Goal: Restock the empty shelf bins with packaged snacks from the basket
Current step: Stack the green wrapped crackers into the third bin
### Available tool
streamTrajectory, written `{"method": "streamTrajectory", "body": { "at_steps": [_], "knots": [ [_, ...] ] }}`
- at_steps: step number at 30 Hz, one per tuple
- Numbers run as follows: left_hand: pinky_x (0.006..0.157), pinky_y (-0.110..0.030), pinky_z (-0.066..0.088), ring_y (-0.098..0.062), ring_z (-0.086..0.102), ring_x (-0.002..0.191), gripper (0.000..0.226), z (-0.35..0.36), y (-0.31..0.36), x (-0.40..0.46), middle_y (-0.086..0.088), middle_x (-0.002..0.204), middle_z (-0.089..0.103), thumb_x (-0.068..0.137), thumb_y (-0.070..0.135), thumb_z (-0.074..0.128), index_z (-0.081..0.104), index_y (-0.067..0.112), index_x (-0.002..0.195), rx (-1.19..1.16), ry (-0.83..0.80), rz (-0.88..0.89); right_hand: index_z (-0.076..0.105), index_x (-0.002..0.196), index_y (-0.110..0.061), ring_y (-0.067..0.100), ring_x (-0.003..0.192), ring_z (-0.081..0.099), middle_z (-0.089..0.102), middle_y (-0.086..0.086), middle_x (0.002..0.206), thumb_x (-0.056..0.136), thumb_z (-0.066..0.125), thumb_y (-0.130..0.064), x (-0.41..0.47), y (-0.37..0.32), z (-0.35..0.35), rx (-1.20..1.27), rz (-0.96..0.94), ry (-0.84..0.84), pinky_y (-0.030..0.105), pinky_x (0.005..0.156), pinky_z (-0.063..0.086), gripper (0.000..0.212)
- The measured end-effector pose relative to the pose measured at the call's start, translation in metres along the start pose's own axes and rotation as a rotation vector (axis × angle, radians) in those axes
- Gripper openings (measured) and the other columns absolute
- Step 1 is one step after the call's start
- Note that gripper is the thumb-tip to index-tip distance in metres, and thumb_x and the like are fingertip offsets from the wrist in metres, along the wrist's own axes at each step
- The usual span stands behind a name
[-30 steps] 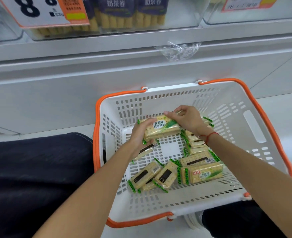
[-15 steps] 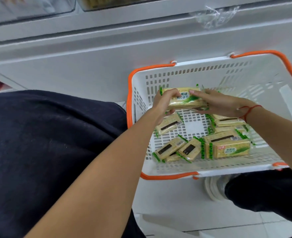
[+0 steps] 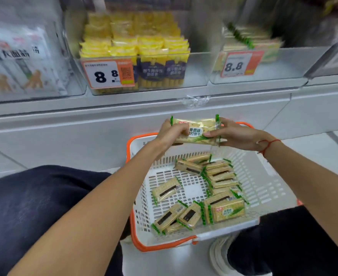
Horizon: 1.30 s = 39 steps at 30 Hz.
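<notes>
Above basket far rim: left hand and right hand grip cracker pack by ends, fingers curled. Basket holds loose packs. Right bin part-filled, front bare. Middle bin stocked.

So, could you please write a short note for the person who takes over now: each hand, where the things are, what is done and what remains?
Left hand and right hand each grip one end of a cracker stack, held above the basket.
More cracker packs lie loose in the basket.
The clear bin with the 8.8 tag, upper right, already holds a few similar packs at the back; its front is bare.
Done: stack lifted out.
Left: probably place it in that bin, then move the remaining packs.
</notes>
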<state>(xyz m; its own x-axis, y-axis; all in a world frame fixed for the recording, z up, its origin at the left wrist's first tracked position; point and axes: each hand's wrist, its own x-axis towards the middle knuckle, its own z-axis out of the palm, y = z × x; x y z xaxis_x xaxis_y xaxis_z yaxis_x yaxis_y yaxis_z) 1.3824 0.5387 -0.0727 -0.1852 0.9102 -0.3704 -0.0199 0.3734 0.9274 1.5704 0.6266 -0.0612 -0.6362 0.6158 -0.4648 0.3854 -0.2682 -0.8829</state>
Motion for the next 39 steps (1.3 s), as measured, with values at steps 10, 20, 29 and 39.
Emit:
{"method": "streamTrajectory", "body": {
  "at_steps": [10,20,29,39],
  "knots": [
    [0.068,-0.014,0.045,-0.007,0.054,0.083,0.037,0.028,0.122,0.009,0.0,0.094,0.055,0.082,0.009,0.062,0.045,0.013,0.115,0.035,-0.036,0.32,0.043,0.137,-0.006,0.03,0.119,0.057,0.057,0.017,0.131,0.055,0.091,-0.02,-0.035,-0.088,-0.058,0.242,-0.282,0.107,0.035,0.101,0.047,0.096],
    [0.082,-0.029,0.05,-0.013,0.059,0.094,0.056,0.07,0.214,0.064,0.002,0.108,0.058,0.076,0.014,0.076,0.047,0.023,0.123,0.368,-0.155,0.553,0.049,0.127,-0.016,0.017,0.103,0.066,0.066,0.006,0.114,0.073,0.063,0.007,-0.053,-0.145,-0.145,0.186,-0.363,0.35,0.025,0.083,0.055,0.061],
    [0.082,-0.034,0.043,-0.022,0.056,0.106,0.064,0.106,0.275,0.122,0.002,0.118,0.061,0.075,0.049,0.073,0.047,0.023,0.127,1.074,-0.007,0.669,0.048,0.13,-0.016,0.022,0.109,0.064,0.067,0.006,0.113,0.074,0.068,0.009,-0.035,-0.174,-0.222,-0.004,-0.295,0.46,0.037,0.088,0.056,0.065],
    [0.075,-0.035,0.048,-0.02,0.056,0.091,0.071,0.113,0.284,0.161,0.003,0.108,0.058,0.067,0.065,0.07,0.05,0.023,0.122,1.366,-0.257,0.442,0.043,0.132,-0.022,0.017,0.108,0.065,0.067,0.002,0.119,0.074,0.072,-0.008,-0.005,-0.184,-0.253,-0.333,-0.022,0.197,0.033,0.091,0.054,0.066]
  ]
}}
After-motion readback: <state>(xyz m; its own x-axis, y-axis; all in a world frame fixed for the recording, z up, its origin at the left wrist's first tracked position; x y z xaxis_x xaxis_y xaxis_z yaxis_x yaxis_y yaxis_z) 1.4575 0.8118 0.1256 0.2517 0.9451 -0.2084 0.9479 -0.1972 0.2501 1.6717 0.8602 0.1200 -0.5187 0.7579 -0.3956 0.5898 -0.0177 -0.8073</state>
